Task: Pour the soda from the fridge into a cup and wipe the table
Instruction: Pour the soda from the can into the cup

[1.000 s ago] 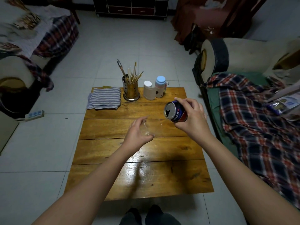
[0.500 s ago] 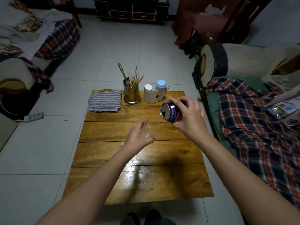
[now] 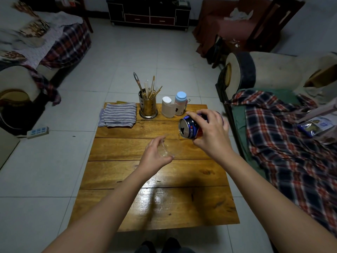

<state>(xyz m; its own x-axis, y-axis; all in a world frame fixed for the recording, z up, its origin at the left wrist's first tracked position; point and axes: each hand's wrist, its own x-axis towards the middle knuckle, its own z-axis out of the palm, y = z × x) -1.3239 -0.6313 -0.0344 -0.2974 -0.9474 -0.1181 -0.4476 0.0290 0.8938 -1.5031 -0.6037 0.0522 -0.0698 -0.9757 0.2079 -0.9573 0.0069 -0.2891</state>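
Your right hand (image 3: 209, 132) has its grip wrapped around the tilted soda can (image 3: 189, 128), and your left hand (image 3: 155, 156) clasps the clear cup (image 3: 168, 148) on the worktop (image 3: 127, 176). Tip slowly, keeping the opening over the rim.

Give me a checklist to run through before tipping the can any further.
1. Right hand grip on can: ok.
2. Left hand steadying cup: ok.
3. Can tab open, mouth facing cup: ok.
4. Mouth directly over cup rim: cannot tell; clear cup is hard to see.
5. Soda already flowing: cannot tell.
6. Towel on table for wiping: ok.
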